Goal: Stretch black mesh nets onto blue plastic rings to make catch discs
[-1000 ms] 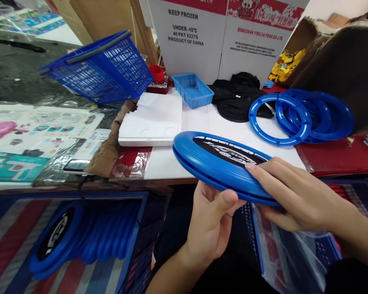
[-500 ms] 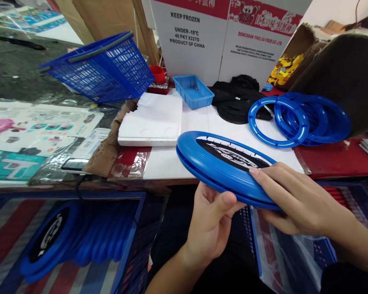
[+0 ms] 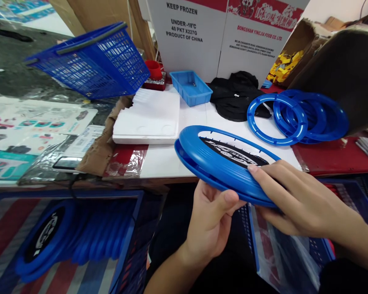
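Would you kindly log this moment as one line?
left hand: at near edge of blue disc | right hand: holding its right side | disc: tilted, gap showing at left | beyond: blue rings

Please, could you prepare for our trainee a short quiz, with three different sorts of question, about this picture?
1. Which hand reaches over the upper face of the held blue disc: A, the left; B, the right?
2. True or false: the light-blue tray stands to the left of the black cloth, as pictured.
3. Fill the gap: the white carton is printed "KEEP ____".

Key:
1. B, the right hand.
2. True.
3. FROZEN.
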{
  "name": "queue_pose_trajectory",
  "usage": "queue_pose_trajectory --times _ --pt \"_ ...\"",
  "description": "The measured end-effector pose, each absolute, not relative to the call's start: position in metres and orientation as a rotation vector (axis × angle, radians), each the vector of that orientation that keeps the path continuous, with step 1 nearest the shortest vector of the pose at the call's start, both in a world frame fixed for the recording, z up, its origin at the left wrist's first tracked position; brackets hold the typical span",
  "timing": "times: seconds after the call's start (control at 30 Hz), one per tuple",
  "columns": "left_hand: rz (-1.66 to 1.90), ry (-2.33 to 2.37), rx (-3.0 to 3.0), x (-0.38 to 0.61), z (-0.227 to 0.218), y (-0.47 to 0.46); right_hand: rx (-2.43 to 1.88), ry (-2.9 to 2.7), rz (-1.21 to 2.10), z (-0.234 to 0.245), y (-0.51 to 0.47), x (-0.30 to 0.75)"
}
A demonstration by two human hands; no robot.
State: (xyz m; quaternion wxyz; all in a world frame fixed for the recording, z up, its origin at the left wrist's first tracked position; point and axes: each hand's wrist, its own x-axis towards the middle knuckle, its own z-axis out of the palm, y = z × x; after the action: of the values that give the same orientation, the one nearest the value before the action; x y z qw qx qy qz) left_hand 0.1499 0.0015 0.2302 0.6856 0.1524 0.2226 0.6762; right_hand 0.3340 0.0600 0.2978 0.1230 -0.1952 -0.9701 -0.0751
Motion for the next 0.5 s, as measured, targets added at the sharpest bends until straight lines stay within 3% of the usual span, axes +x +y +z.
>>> queue_pose_trajectory --times 0.3,0.5 --pt "1.506 0.502 0.333 0.153 0.228 0.002 -0.526 -2.782 -0.260 0.294 0.060 0.336" --pt "1.515 0.622 0.247 0.154 0.212 -0.010 -0.435 -2.757 -0.421 0.263 0.060 0.339"
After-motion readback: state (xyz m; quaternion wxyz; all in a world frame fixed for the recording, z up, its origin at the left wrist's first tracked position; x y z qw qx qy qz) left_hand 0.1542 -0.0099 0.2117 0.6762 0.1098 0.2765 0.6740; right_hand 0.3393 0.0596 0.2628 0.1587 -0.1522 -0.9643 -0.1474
